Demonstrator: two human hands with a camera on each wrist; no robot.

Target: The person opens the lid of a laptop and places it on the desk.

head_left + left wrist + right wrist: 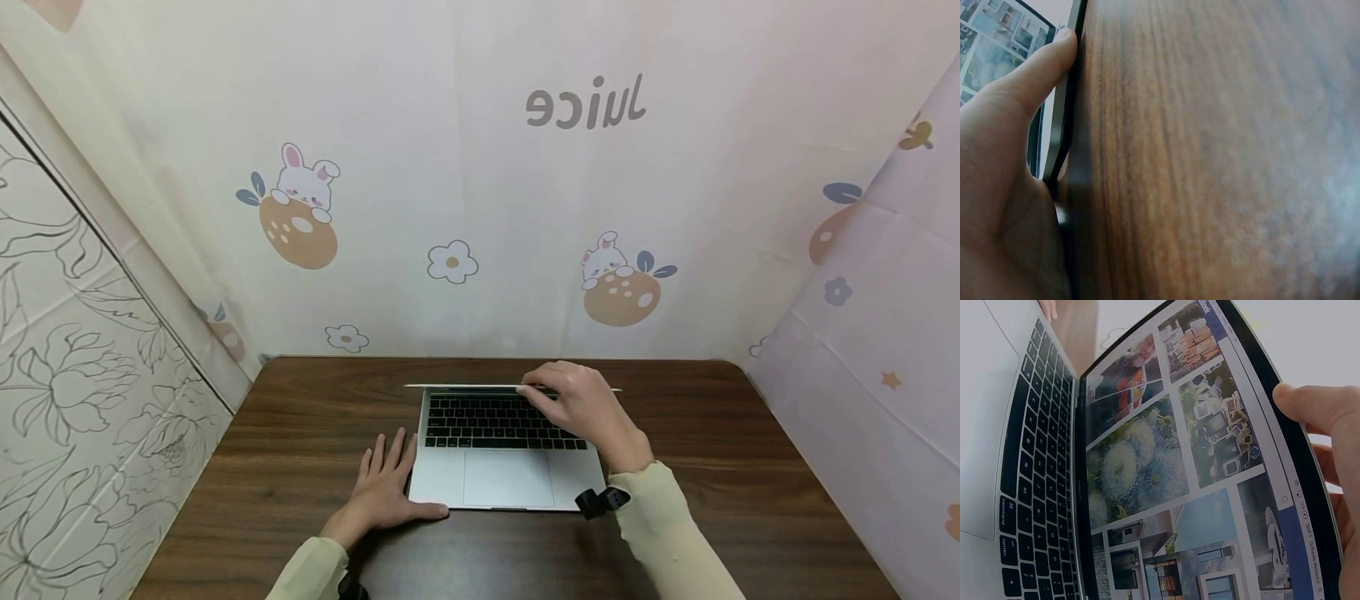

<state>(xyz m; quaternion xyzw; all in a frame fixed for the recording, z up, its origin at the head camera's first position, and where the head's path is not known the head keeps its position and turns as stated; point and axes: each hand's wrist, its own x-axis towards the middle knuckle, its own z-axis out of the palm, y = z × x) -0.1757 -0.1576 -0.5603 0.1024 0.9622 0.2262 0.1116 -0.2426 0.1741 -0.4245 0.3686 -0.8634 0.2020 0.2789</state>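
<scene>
A silver laptop (508, 479) with a black keyboard (480, 421) stands open on the table. From above, its raised lid (465, 386) shows only as a thin line. My right hand (581, 407) pinches the lid's top edge, with the thumb (1310, 403) on the dark bezel and the fingers behind. On the lit screen (1141, 456), a web page with several photos shows in the right wrist view. My left hand (386, 490) rests at the laptop's front left corner, its fingers straight along the side and its thumb (1047, 62) over the front edge.
Beneath the laptop is a dark wooden table (315, 433) with rounded back corners. A pale curtain (465, 167) printed with rabbits, fruit and flowers hangs right behind it. On the left stands a panel (82, 400) with line-drawn flowers. Each wrist wears a small black camera (602, 502).
</scene>
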